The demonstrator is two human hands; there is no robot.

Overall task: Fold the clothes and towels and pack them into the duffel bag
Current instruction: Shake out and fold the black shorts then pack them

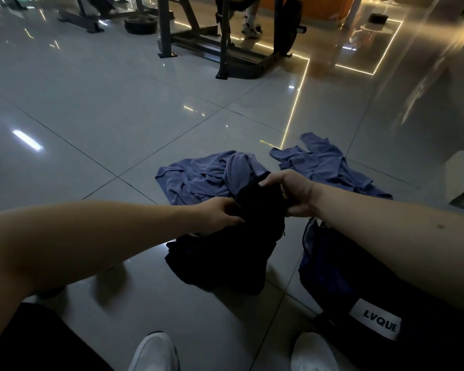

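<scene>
Black garment (255,210) — top edge pinched by left hand (220,214) and gripped by right hand (292,192) — hangs beside duffel bag (359,290).

On my feed, the left arm (91,236) and the right arm (386,231) are bare all the way to the frame's edge. I see a white left shoe (154,353) with a smooth, rounded toe. Its white twin, the right shoe (315,353), lies to its right, and black fabric (38,341) covers the leg to its left.
</scene>
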